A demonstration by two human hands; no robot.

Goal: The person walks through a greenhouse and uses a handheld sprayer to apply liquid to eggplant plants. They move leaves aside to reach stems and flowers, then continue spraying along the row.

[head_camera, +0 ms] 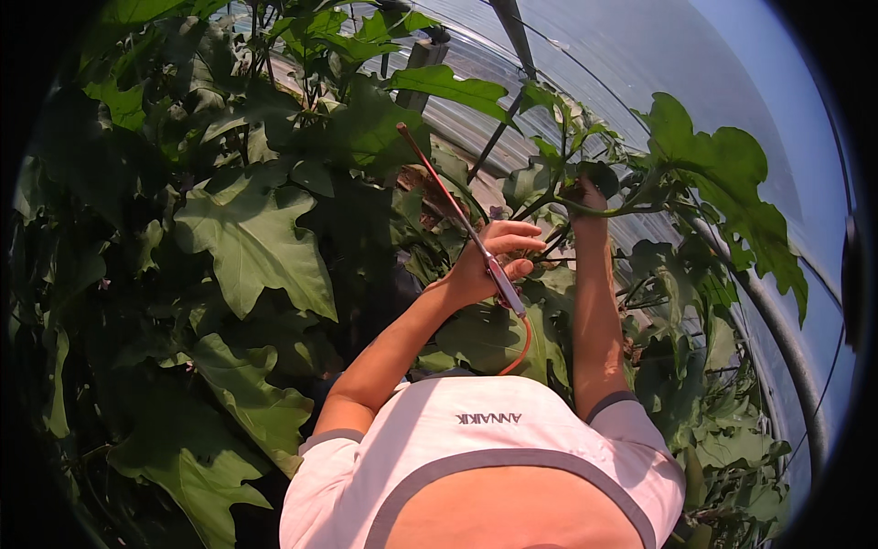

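My left hand (497, 257) is in front of the eggplant plant, its fingers reaching right and slightly apart. Against it lies a slim wand (446, 185) with a reddish shaft and a grey handle. From the handle's lower end an orange cord (527, 340) curves down towards my chest. Whether the hand grips the wand is unclear. Farther up, my right hand (588, 197) is raised among the upper shoots, against a small dark leaf (598, 180). A green stem (617, 211) crosses in front of its wrist. Leaf and shade hide most of its fingers.
Dense eggplant foliage (257, 237) fills the left side. A large lobed leaf (720, 165) hangs at upper right. Beyond it are a curved metal greenhouse pipe (782, 329) and clear plastic sheeting (658, 51). A post (426, 65) stands behind the plants.
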